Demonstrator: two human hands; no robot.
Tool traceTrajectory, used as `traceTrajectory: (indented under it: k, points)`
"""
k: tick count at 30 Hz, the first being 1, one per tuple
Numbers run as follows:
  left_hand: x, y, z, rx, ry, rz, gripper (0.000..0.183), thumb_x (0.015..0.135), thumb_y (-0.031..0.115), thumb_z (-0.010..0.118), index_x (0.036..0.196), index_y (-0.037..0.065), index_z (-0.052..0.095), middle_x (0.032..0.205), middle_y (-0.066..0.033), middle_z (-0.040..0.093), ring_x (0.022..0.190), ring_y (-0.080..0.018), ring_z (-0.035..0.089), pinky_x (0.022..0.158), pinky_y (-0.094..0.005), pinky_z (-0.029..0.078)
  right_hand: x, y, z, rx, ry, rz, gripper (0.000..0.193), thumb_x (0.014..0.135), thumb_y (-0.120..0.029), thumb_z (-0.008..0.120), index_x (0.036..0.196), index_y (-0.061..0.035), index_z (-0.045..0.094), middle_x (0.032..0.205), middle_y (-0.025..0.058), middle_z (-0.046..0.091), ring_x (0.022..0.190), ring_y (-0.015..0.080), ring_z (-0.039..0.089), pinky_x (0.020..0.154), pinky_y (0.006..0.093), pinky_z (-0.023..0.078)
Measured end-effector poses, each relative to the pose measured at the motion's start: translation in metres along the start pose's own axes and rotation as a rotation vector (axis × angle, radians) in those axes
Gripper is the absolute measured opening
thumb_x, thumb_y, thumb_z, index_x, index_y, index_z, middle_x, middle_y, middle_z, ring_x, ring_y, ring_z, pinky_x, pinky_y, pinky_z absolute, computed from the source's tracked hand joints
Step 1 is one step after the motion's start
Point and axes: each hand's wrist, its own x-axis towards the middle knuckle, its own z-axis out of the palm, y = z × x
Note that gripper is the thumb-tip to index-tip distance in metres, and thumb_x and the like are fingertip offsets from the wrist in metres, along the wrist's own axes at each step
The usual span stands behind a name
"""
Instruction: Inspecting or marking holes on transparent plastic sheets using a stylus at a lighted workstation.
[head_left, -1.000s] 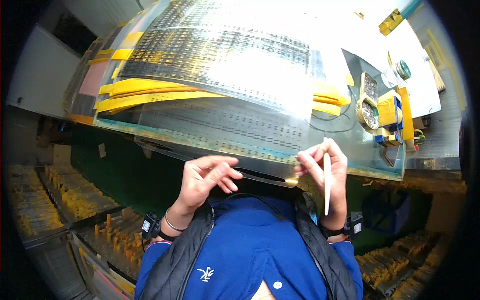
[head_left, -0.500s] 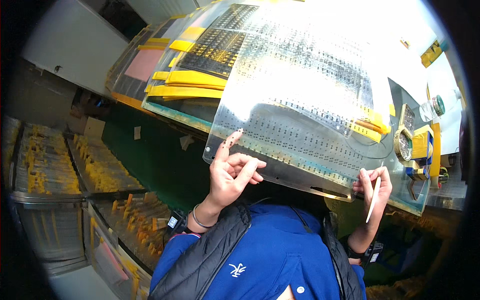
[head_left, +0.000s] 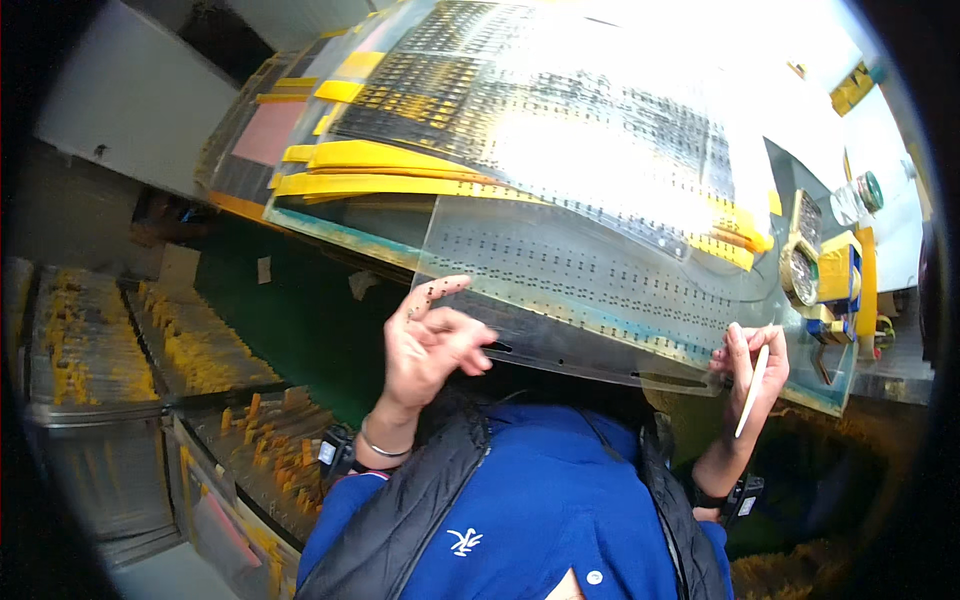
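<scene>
A large clear plastic sheet (head_left: 590, 265) with rows of black dots slants above the table's near edge. My left hand (head_left: 425, 345) grips its lower left part, thumb bent toward the curled fingers. Its index finger reaches out under the sheet, and dots show over it. At the lower right corner, my right hand (head_left: 752, 362) is closed, fingertips pinching the sheet's edge. A slim white pointed stick (head_left: 752, 395) also sits in that hand, slanting down across the fingers. Glare washes out the sheet's far part.
Behind lie stacked patterned sheets edged with yellow tape (head_left: 380, 160) on a glass-topped table (head_left: 340, 235). To the right are a dish of dark bits (head_left: 800, 275), a glass jar (head_left: 855, 200) and a yellow-and-blue box (head_left: 840, 275). Racks of yellow-tabbed sheets (head_left: 95, 330) stand at left.
My left hand has shifted left and slightly down, its index finger still under the sheet. The sheet's left part has dropped lower. My right hand stays nearly in place with the stick.
</scene>
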Motion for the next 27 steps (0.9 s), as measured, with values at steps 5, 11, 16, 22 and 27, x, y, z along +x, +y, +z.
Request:
traceTrajectory:
  k: [5,11,16,22,27]
  points:
    - [0.0,-0.004,-0.005,0.045,0.026,-0.148,0.02,0.092,0.006,0.064,0.107,-0.007,0.061,0.068,-0.0152,0.067,0.047,-0.0161,0.063,0.041,-0.0236,0.05,0.019,0.004,-0.004,-0.045,0.038,-0.222,0.019,0.09,-0.002,0.069,0.088,-0.0055,0.051,0.085,0.0083,0.065,0.071,0.0115,0.06,0.067,0.0246,0.051]
    - [0.01,-0.024,0.018,-0.004,0.01,-0.172,0.019,0.093,0.008,0.064,0.105,-0.007,0.06,0.07,-0.0155,0.068,0.05,-0.0171,0.064,0.043,-0.024,0.052,0.008,-0.026,0.026,-0.122,-0.049,-0.524,0.049,0.103,-0.041,0.047,0.124,0.0019,0.058,0.11,0.0096,0.065,0.09,0.0152,0.06,0.077,0.0306,0.049]
    - [0.014,-0.03,0.025,0.016,0.028,-0.139,0.015,0.093,0.01,0.065,0.099,-0.003,0.06,0.069,-0.0134,0.067,0.049,-0.0151,0.063,0.042,-0.0225,0.05,0.006,-0.045,0.063,-0.14,-0.644,-0.059,0.034,0.1,-0.027,0.055,0.104,0.0031,0.07,0.095,0.011,0.07,0.072,0.0113,0.062,0.062,0.025,0.049]
    - [0.017,-0.032,0.015,0.307,0.223,0.136,0.018,0.087,0.004,0.072,0.096,0.003,0.056,0.071,-0.0011,0.06,0.053,-0.0049,0.053,0.046,-0.0164,0.042,0.015,-0.016,0.072,-0.28,-0.599,-0.089,0.011,0.083,-0.01,0.072,0.089,0.0,0.071,0.071,0.0043,0.068,0.064,0.0067,0.062,0.058,0.022,0.049]
    - [0.02,-0.036,0.003,0.704,0.35,0.583,0.022,0.083,-0.002,0.071,0.102,0.002,0.059,0.086,-0.0061,0.061,0.078,-0.0131,0.057,0.073,-0.026,0.049,0.012,-0.016,0.077,-0.233,-0.57,-0.027,0.01,0.082,-0.009,0.073,0.086,-0.0003,0.07,0.071,0.006,0.069,0.063,0.007,0.062,0.057,0.0225,0.048]
